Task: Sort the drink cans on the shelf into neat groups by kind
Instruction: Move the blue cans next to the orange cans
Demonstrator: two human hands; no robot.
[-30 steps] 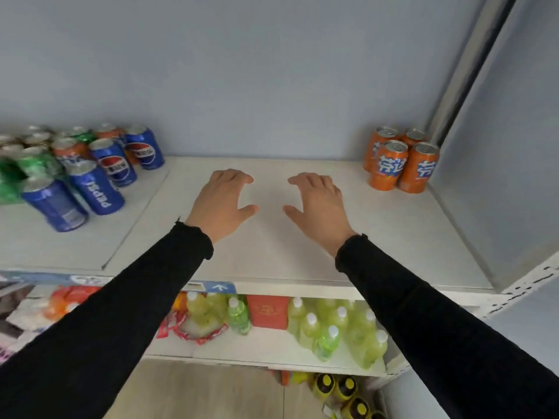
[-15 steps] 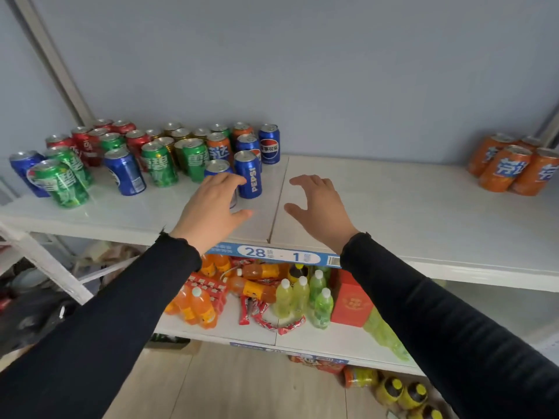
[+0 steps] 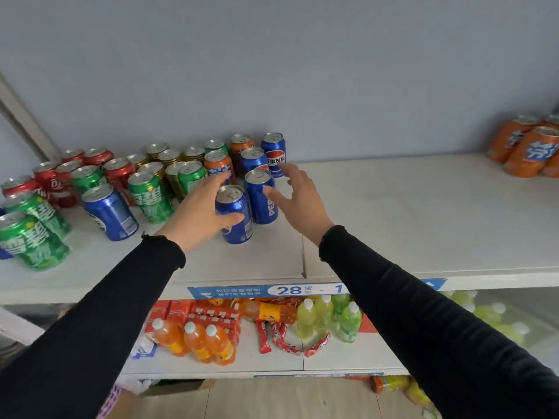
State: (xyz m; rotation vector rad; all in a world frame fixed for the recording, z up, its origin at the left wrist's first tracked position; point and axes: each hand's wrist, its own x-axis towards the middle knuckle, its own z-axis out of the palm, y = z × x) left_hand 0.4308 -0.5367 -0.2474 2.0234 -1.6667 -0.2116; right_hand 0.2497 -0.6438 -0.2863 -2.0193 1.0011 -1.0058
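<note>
Both grips spread open: left hand [image 3: 198, 213] touching upright blue Pepsi can [image 3: 235, 214], right hand [image 3: 298, 201] beside.

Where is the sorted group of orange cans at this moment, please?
In the head view, the orange cans stand at the far right of the shelf, against the back wall, well apart from the mixed cans on the left.

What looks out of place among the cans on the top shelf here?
Two orange cans stand inside the mixed cluster on the left, far from the orange group at the shelf's right end. One blue can sits apart among green cans, away from the other blue cans. Nothing looks spilled or dented.
</note>
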